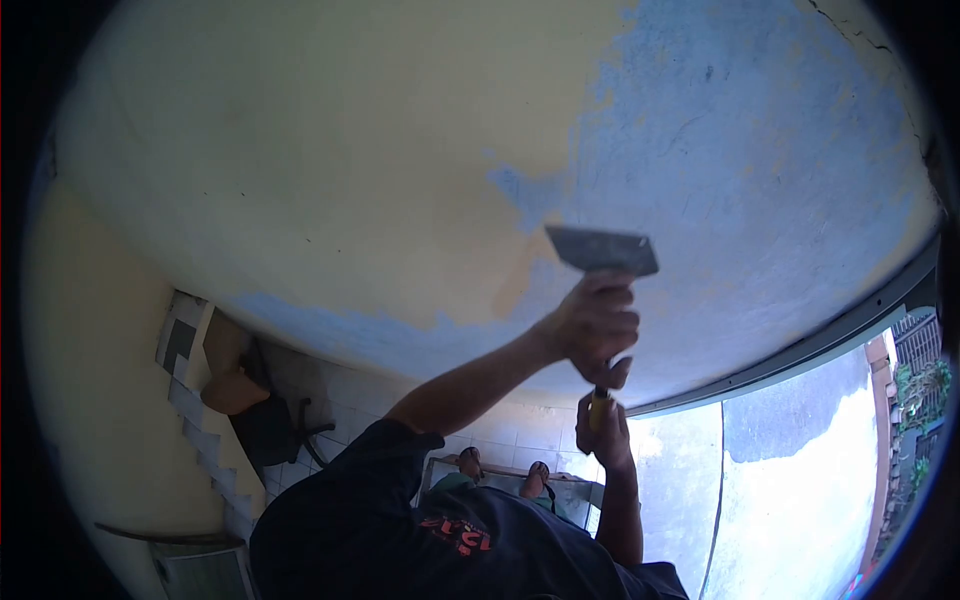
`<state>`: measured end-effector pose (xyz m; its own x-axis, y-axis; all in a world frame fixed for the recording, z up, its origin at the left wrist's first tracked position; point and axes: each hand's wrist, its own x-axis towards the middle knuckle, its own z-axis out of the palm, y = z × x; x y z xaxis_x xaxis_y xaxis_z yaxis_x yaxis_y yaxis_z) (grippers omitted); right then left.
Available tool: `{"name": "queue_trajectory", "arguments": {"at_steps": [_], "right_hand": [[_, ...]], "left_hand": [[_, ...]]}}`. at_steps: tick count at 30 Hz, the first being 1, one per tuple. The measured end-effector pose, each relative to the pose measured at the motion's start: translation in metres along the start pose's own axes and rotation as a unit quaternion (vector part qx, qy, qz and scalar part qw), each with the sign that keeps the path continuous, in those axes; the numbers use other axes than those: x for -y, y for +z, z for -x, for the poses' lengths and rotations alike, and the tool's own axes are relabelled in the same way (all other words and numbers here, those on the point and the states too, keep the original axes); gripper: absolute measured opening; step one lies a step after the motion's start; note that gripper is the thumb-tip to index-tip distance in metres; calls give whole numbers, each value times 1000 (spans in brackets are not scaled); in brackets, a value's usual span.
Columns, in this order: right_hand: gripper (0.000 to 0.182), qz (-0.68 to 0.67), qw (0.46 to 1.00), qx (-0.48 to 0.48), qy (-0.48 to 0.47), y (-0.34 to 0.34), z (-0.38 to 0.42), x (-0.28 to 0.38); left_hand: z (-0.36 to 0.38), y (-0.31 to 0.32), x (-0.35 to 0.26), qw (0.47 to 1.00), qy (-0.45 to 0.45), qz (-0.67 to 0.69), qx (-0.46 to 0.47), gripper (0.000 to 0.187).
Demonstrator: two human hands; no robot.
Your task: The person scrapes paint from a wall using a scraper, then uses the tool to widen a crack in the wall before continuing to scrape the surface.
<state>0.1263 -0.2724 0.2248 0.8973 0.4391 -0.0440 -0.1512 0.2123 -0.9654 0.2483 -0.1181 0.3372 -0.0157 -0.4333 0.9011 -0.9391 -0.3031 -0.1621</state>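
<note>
A wide grey metal scraper blade (602, 250) is held up close to a wall (430, 130) of pale yellow paint, with blue patches bared on the right and along the lower edge. One hand (597, 325), on the arm that enters from the left, is wrapped round the scraper near the blade. Below it the other hand (604, 430) grips the yellow end of the handle (600, 408). I take the upper one as my left hand and the lower one as my right hand. Whether the blade touches the wall cannot be made out.
Both feet (537, 482) stand on a raised platform (575, 487) above a tiled floor (510, 425). A black office chair (275, 430) and stairs (200, 440) are at the lower left. On the right, a dark-framed opening shows a bright outside wall (790, 500) and plants.
</note>
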Motion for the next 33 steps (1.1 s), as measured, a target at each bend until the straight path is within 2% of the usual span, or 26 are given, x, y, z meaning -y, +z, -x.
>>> {"name": "queue_trajectory", "arguments": {"at_steps": [2,5,11,15,17,22,26,29,33], "right_hand": [[57,-17,999,-8,51,-5,19,-27],[50,-105,984,-85,117,6,30,-58],[54,-45,989,-108,90,2,3,-55],[56,-65,986,-110,106,1,2,-65],[58,-18,989,-124,84,-4,-1,-66],[59,3,993,-99,61,-1,-4,-33],[62,-30,996,-83,34,6,-22,-12],[54,-71,995,-63,16,12,-31,2],[57,-61,996,-57,33,3,-14,-9]], "left_hand": [[36,16,-16,995,-75,19,64,22],[61,39,-20,990,-100,65,75,20],[73,47,2,989,-96,56,97,20],[75,48,5,987,-96,60,117,20],[73,52,6,992,-89,41,82,24],[45,38,10,995,-66,31,70,26],[17,21,25,997,-46,4,55,26],[-3,10,36,999,-34,8,37,25],[13,18,22,998,-42,38,31,21]]}}
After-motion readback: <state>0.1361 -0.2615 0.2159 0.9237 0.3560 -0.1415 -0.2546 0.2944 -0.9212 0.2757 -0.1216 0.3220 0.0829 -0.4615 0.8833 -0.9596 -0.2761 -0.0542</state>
